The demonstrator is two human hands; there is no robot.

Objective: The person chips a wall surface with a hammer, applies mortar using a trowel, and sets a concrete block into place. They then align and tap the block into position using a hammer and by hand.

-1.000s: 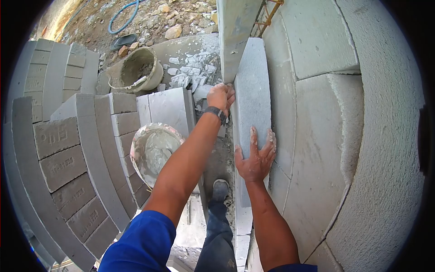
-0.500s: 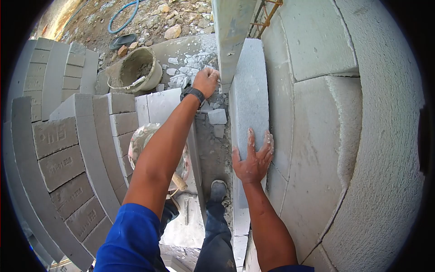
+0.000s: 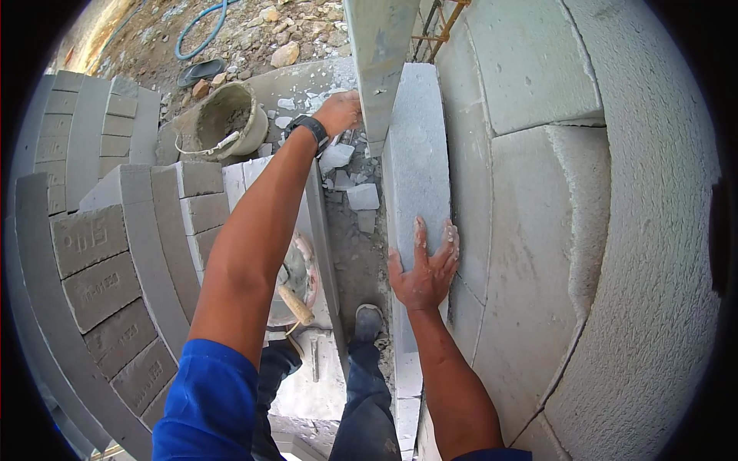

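Observation:
My right hand (image 3: 423, 269) lies with spread fingers on a long light-grey concrete block (image 3: 419, 154). Its thumb reaches over the block's left edge, and pale dust coats the fingertips. My left hand (image 3: 339, 114), with a dark watch (image 3: 309, 131) on the wrist, is at the left side of an upright grey post (image 3: 377, 69). The post covers its fingertips, so I cannot see whether they hold anything. The block runs along the wall, its far end beside the post. Broken white chips (image 3: 363, 197) lie below my left hand.
A bucket (image 3: 254, 134) stands at the far left, near stacked grey blocks (image 3: 100, 288). By my left forearm is a mortar-smeared tub with a wooden-handled tool (image 3: 296, 305). A block wall (image 3: 546, 230) rises on the right. A blue hose (image 3: 204, 31) lies on rubble.
My left hand has moved slightly left and up, and its fingers have gone behind the post's edge. My right hand stays on the block. The whole view has shifted a little.

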